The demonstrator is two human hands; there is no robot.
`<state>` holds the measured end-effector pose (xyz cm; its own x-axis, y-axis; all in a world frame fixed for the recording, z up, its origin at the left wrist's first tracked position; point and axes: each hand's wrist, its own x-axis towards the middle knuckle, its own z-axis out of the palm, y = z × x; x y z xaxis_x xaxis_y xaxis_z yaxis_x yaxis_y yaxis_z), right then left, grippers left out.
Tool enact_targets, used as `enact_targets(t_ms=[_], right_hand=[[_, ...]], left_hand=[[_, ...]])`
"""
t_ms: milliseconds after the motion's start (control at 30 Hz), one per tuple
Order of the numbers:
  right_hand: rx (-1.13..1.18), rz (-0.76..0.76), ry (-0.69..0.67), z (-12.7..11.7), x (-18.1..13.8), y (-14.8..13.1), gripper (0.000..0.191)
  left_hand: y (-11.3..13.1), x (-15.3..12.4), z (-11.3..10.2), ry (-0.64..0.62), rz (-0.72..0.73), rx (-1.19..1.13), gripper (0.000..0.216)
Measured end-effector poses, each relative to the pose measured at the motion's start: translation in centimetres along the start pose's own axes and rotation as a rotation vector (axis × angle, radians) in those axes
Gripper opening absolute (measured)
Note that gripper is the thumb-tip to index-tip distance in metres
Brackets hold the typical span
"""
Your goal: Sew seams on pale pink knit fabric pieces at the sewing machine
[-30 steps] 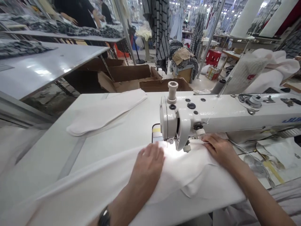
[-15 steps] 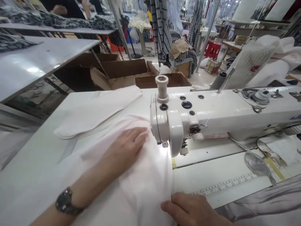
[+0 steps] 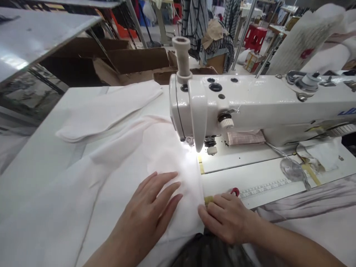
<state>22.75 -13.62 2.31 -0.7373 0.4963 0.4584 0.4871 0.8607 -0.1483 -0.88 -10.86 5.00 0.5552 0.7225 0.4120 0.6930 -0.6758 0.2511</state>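
Note:
A pale white-pink fabric (image 3: 125,193) spreads over the sewing table, its right edge running under the lit needle area of the white sewing machine (image 3: 250,100). My left hand (image 3: 152,204) lies on the fabric with fingers stretched out and apart, below and left of the machine's head. At the fabric's right edge my right hand (image 3: 228,217) is closed, thumb and forefinger pinching that edge. A small red ring-shaped thing (image 3: 235,191) peeks out behind the right knuckles; the rest of it is hidden.
Folded pale fabric pieces (image 3: 111,109) lie at the table's far left. A printed ruler scale (image 3: 264,188) runs along the front right, near a clear round disc (image 3: 290,169). Open cardboard boxes (image 3: 133,63) stand behind the table. More pale cloth (image 3: 314,222) hangs at the lower right.
My left hand has drawn back toward me from beside the machine's head, its fingers now spread. My right hand stays at the fabric's edge. The view has tilted down.

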Motion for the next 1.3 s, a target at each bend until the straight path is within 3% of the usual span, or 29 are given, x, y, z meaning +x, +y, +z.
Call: enact_targets(t_ms=[300,667,1000,1200,1300], right_hand=[[-0.024,0.004,-0.019,-0.5,-0.5,-0.1,0.028],[-0.072,0.120,-0.186,-1.1,-0.5,-1.8,0.037],[-0.211,0.067,0.016,0.2,-0.3,-1.4,0.031],[-0.242,0.078,0.074,1.5,-0.5,-1.3,0.020],[-0.268,0.095,0.079,1.8,-0.1,-0.9,0.016]], left_hand=[[1.9,0.6,1.4,-0.019,0.037,-0.029,0.017],[0.1,-0.6,4.4,-0.082,0.075,0.089,0.035],[0.0,-0.5,3.1,-0.089,0.143,-0.093,0.030],[-0.7,-0.5,2.3,-0.137,0.212,-0.047,0.033],[-1.0,0.1,2.3,-0.098,0.184,-0.065,0.028]])
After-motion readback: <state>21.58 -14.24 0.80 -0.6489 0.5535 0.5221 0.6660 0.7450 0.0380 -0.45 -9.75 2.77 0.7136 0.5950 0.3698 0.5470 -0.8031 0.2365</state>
